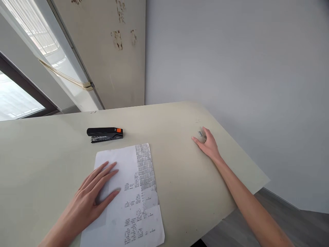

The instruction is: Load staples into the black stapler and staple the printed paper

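Note:
My left hand [94,193] lies flat and open on a printed sheet of paper [133,202] at the near middle of the beige table [41,164]. A black stapler with an orange tip [105,134] rests just beyond the paper, apart from both hands. My right hand [208,144] reaches far right across the table, fingers curled around a small silvery metal object [200,133], perhaps a strip of staples, touching it with the fingertips.
The table's right edge [239,147] runs diagonally close to my right hand, with grey floor [282,212] below. A grey wall stands behind, and a stained beige panel [110,51] and a window frame [28,89] lie at the back left.

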Motion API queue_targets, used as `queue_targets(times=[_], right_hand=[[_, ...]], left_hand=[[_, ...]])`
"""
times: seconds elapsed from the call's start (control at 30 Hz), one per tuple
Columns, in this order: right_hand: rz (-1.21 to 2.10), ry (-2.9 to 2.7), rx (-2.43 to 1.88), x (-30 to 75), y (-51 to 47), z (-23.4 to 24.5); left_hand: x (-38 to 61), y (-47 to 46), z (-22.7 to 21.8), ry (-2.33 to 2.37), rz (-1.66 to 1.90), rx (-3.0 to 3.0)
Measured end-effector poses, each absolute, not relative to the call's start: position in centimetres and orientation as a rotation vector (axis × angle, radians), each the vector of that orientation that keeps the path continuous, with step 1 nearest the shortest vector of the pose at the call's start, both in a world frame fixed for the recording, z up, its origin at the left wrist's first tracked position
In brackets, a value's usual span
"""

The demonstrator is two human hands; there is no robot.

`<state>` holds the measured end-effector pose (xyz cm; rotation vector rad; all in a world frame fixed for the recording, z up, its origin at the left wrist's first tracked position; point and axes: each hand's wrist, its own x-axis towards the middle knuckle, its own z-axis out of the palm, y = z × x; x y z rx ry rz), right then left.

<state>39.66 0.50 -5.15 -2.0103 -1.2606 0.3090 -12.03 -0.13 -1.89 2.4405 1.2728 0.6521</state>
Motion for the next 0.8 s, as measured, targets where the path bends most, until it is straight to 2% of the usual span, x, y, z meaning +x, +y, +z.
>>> queue_targets(times=[0.33,0.47,0.8], right_hand=[[0.728,-1.511,-1.569,30.8,2.2,-2.8],[0.831,-1.324,-1.387,30.0,1.5,-3.2],[0.907,-1.184,-1.375,28.8,-1.3,-4.2]], left_hand=[[-15.6,-1.3,-2.1,1.349,0.595,2.453],[-15.4,-1.9,-1.7,1.394,0.606,2.405],[-14.7,-2.7,-1.3,1.472,0.65,2.334]])
